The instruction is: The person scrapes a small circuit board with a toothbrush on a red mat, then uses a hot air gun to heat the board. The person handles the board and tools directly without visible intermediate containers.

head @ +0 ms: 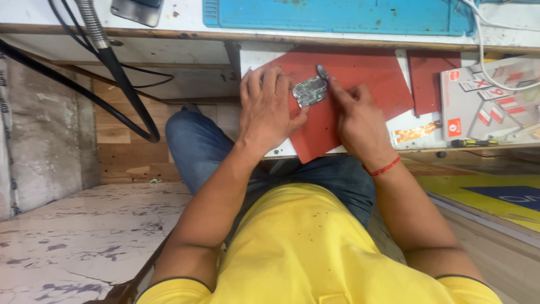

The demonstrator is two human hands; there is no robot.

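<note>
On the red mat (349, 84) our left hand (269, 112) pins the small green circuit board (309, 91), fingers closed on its edge; our right hand (357, 118) grips a slim metal tool (323, 72) at the board's corner. The board looks bare, nothing removed beside it.

A white pull-out surface (264, 56) sticks out from under a long surface (169, 25) with a worn wooden edge. A big red mat (360, 84) lies on the white one, and a small green circuit board (309, 91) sits on the mat. A smaller red piece (426, 79) lies beside it. Next to that is a white box (489, 107) with red stickers. A blue mat (337, 14) lies on the long surface, near a dark flat thing (138, 10).
</note>
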